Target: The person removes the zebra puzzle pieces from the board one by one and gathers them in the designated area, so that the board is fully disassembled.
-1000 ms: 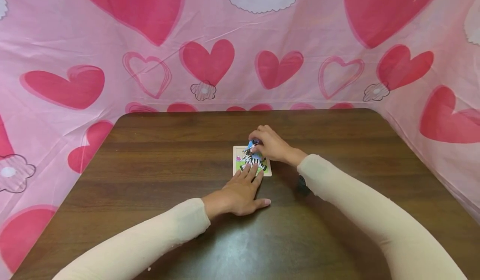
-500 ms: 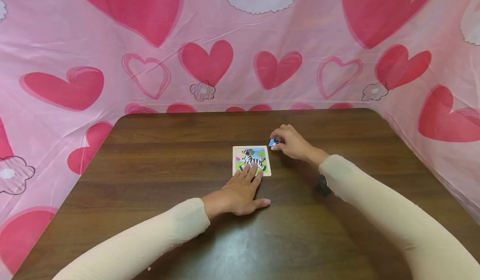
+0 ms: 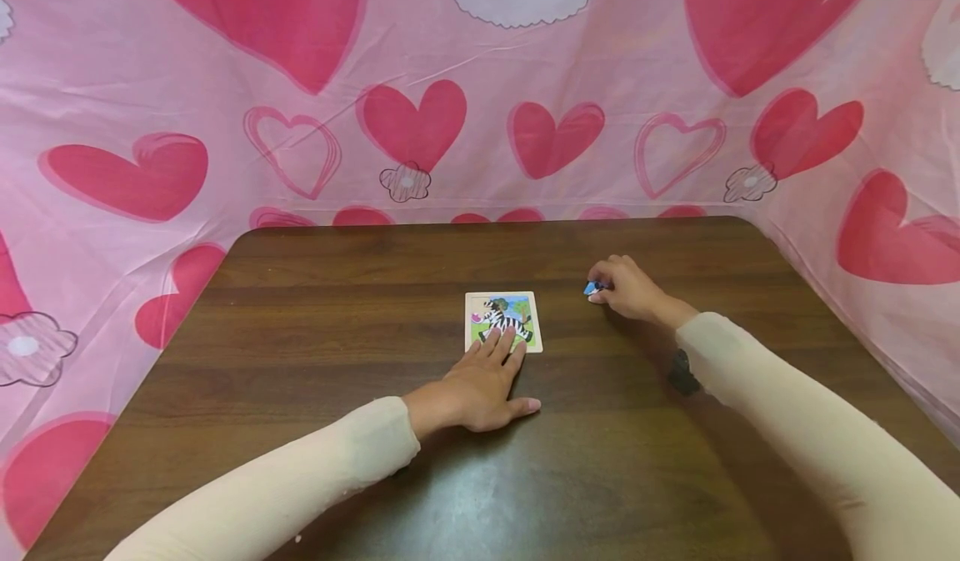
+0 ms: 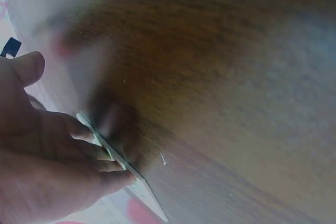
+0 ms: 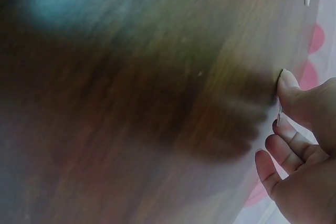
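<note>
A square zebra jigsaw puzzle (image 3: pixel 528 328) in a pale frame lies flat on the table. On its near edge rest the straight, spread fingers of my left hand (image 3: pixel 483 386); the left wrist view shows the fingertips touching the thin board (image 4: pixel 149 200). To the right of the puzzle, my right hand (image 3: pixel 630 288) pinches a small blue puzzle piece (image 3: pixel 592 288) with black and white marks between thumb and fingers. In the right wrist view the piece (image 5: pixel 279 113) appears edge-on, mostly hidden by the fingers. A pale gap shows at the puzzle's upper left.
The dark wooden table (image 3: pixel 337 328) spreads around both hands. Behind it and at its sides hangs a pink cloth (image 3: pixel 480 61) printed with hearts. A dark object (image 3: pixel 684 373) shows beneath the right wrist.
My right hand has lifted the blue piece off the puzzle and carried it to the right, apart from the board. My left hand stays where it was.
</note>
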Demonstrator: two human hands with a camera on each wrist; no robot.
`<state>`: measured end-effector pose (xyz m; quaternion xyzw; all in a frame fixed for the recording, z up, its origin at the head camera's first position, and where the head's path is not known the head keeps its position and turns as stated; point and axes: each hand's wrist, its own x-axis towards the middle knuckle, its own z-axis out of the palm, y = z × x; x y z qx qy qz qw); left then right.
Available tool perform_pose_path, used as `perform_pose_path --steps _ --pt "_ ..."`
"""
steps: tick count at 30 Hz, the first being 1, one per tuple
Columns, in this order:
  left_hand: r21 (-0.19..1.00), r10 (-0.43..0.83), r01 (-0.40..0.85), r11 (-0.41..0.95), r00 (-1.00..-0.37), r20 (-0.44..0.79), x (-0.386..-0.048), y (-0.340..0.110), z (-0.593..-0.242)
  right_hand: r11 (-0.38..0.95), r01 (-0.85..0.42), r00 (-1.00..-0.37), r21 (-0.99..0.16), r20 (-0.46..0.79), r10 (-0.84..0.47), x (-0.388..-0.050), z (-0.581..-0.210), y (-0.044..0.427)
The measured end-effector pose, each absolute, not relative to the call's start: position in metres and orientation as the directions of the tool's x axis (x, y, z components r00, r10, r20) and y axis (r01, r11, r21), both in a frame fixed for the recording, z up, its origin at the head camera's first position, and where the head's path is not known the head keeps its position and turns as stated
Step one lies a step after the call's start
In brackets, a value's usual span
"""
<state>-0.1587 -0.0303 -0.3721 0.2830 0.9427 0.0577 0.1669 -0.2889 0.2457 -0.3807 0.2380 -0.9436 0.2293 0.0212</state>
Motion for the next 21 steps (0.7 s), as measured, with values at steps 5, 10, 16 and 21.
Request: perform_pose_path --steps 5,10,16,21 --pt "0.202 0.550 0.512 0.835 -0.785 -0.285 -0.159 -0.030 -0.372 0.790 -0.419 -0.903 -0.447 0.117 -0.413 -0.289 -0.383 0.250" --pt "0.204 0.550 0.511 0.835 -0.784 -0.287 -0.159 -0.030 -0.372 0.795 -0.392 -0.913 -0.463 0.089 -0.399 -0.289 -0.384 0.251" --pt "0.206 0.547 0.506 0.837 -0.787 -0.287 -0.158 -0.031 -0.373 0.775 -0.383 -0.913 -0.503 0.079 -0.400 -0.290 -0.381 0.248" --pt "0.211 0.547 0.505 0.837 -0.786 -0.288 -0.158 -0.031 -0.373 0.748 -0.404 -0.906 -0.526 0.117 -0.407 -0.293 -0.375 0.238"
